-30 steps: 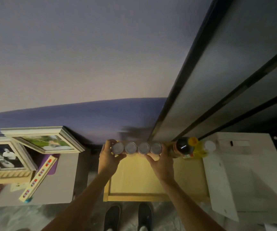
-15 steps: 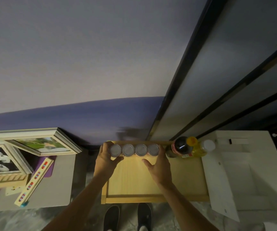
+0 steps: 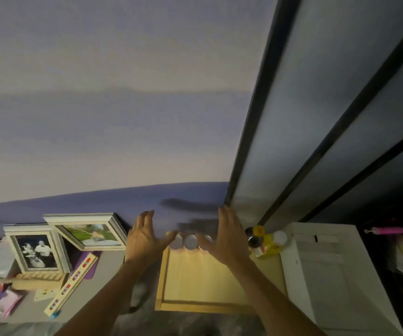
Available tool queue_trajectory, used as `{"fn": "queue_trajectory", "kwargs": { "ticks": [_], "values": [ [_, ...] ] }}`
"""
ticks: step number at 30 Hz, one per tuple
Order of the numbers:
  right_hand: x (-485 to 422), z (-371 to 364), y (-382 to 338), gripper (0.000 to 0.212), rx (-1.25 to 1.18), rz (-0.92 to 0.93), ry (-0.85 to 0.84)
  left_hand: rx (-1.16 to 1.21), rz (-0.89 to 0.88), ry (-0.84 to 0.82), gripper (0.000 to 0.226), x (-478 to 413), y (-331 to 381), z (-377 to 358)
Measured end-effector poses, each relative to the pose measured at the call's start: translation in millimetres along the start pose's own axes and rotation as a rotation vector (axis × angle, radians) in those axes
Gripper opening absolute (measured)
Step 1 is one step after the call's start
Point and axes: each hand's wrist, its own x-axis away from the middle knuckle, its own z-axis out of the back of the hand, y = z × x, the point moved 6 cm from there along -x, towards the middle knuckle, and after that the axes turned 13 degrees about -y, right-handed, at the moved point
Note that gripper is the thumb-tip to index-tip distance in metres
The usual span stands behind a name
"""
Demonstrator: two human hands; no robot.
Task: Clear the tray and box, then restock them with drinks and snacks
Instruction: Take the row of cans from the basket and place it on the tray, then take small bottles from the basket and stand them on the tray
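A shallow wooden tray (image 3: 202, 282) lies below me, against the wall. A row of silver-topped cans (image 3: 190, 241) stands along its far edge; my hands hide part of the row. My left hand (image 3: 144, 238) hovers above the row's left end, fingers spread, holding nothing. My right hand (image 3: 229, 236) hovers above the right end, open as well. A dark cola bottle (image 3: 252, 238) and a yellow drink bottle (image 3: 272, 243) lie at the tray's far right corner. A white box (image 3: 329, 275) stands to the right of the tray.
Two picture frames (image 3: 37, 248) (image 3: 88, 232), a wooden strip with coloured beads (image 3: 71, 284) and small packets (image 3: 3, 299) sit on the grey table at left. A dark-framed panel (image 3: 251, 141) rises behind the tray. A pink object (image 3: 387, 230) lies far right.
Both hands let go of the row of cans and lifted away, fingers spreading. The cans stay at the tray's far edge. The camera has tilted slightly.
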Motion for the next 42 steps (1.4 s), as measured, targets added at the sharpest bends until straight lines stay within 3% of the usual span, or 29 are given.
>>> {"fn": "queue_trajectory", "kwargs": {
  "ticks": [11, 19, 32, 36, 42],
  "values": [
    [42.0, 161.7, -66.3, 0.118, 0.150, -0.012, 0.083, -0.171, 0.058, 0.340, 0.123, 88.1, 52.8, 167.8],
    [101.0, 212.4, -108.7, 0.123, 0.167, -0.110, 0.187, -0.188, 0.061, 0.449, 0.124, 157.0, 52.7, 241.5],
    [304.2, 209.4, -159.1, 0.126, 0.078, -0.305, 0.296, -0.206, -0.134, 0.386, 0.117, 288.6, 35.3, 261.9],
    [372.1, 214.1, -141.0, 0.125, 0.045, -0.376, 0.350, -0.205, -0.253, 0.328, 0.113, 322.1, 68.3, 246.6],
    [480.8, 224.4, -59.4, 0.121, 0.032, -0.547, 0.415, -0.208, -0.467, 0.224, 0.103, 370.6, 162.8, 185.9]
  ]
}}
